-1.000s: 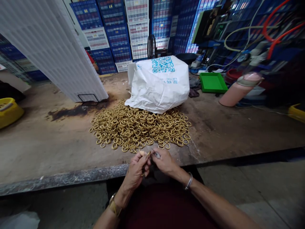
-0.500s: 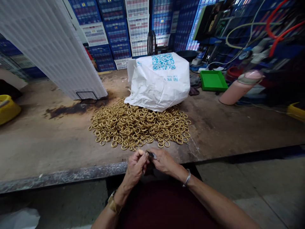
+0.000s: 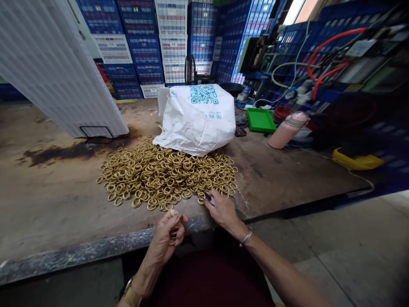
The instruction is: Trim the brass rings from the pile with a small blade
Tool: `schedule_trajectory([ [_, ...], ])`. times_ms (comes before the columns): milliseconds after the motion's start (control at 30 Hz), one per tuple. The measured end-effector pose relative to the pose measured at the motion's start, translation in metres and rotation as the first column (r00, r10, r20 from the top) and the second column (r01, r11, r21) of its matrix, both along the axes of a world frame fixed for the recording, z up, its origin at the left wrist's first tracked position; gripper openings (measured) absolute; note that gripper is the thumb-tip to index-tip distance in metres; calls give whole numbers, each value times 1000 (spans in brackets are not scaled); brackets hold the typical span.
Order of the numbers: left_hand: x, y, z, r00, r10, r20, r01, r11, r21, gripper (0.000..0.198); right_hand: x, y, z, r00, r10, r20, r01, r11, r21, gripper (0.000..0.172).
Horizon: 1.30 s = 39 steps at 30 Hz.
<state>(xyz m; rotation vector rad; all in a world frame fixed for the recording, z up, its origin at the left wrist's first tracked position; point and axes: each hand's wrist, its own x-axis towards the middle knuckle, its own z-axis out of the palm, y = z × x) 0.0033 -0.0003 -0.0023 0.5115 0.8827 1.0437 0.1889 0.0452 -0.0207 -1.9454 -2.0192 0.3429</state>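
At a worn workbench (image 3: 47, 204), seen from the head camera, a person's left hand (image 3: 164, 241) is closed around a short stack of brass rings (image 3: 174, 232). It is held just off the bench edge at 6 o'clock from the heap of brass rings (image 3: 166, 172), pinched tight, seemingly to keep the rings lined up. The right hand (image 3: 223, 211) grips a small dark tool (image 3: 210, 198) whose tip touches the heap's near rim at 5 o'clock. A white sack (image 3: 198, 121) slumps on the heap at 12 o'clock, apparently where the rings spilled from. A green tray (image 3: 260, 120) and a pink bottle (image 3: 286, 132) lie at 2 o'clock, well apart.
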Motion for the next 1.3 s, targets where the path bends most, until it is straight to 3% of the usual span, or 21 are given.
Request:
schedule_trajectory([
  [233, -4, 2, -6, 982, -7, 188, 26, 995, -101, 27, -15, 12, 6, 988, -30, 151, 37, 998, -46, 20],
  [400, -5, 4, -11, 978, 33, 208, -1, 989, -151, 26, -19, 21, 4, 986, -9, 167, 19, 998, -60, 14],
  [533, 0, 6, -8, 990, 33, 135, -14, 990, -141, 30, -18, 23, 0, 991, 12, 131, -5, 999, -53, 14],
  [700, 7, 12, -2, 998, 52, -33, -56, 989, -133, 35, -18, 18, -5, 988, 147, -40, -145, 988, 54, 14],
  [833, 12, 17, -4, 975, 98, -197, -111, 992, -56, 41, -22, 9, 0, 933, 317, -170, -294, 945, 145, 12],
  [967, 14, 18, -6, 944, 70, -323, -61, 997, 37, 37, -29, 3, 8, 875, 406, -262, -375, 913, 164, 8],
  [1100, 13, 17, -8, 924, 67, -376, -39, 996, 81, 29, -37, 4, 15, 818, 314, -482, -323, 944, 67, 9],
  [1300, 11, 16, -10, 800, 170, -576, -24, 967, 252, 26, -41, 7, 12, 660, 64, -749, -288, 942, -173, 24],
])
